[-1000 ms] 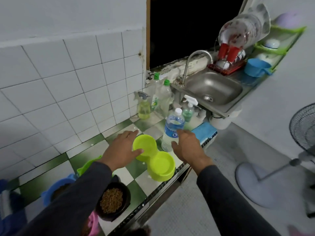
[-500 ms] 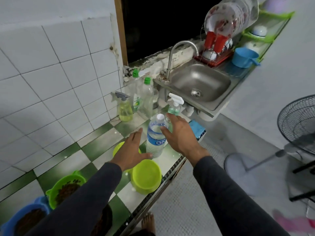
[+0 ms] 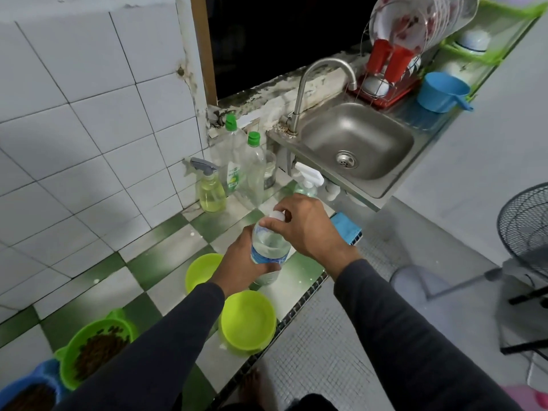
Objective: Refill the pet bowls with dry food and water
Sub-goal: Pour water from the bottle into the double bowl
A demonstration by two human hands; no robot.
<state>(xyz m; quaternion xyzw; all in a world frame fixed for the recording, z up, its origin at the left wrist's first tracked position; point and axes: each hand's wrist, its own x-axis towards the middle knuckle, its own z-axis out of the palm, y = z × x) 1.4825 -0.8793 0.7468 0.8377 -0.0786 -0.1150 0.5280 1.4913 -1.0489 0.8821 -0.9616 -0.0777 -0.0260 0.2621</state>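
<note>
Steel sink [image 3: 355, 143] at 1 o'clock; tap [image 3: 299, 96] at its rim. Spray bottle [image 3: 211, 188] at 11 o'clock. Blue scoop [image 3: 441, 91], fan [image 3: 525, 229] at 3 o'clock.

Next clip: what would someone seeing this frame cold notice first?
Centre frame, the left hand grips a clear water bottle while the right hand pinches its white cap. Just below sits an empty lime-green double bowl at the counter's edge. At lower left, a green bowl already holds kibble.
</note>
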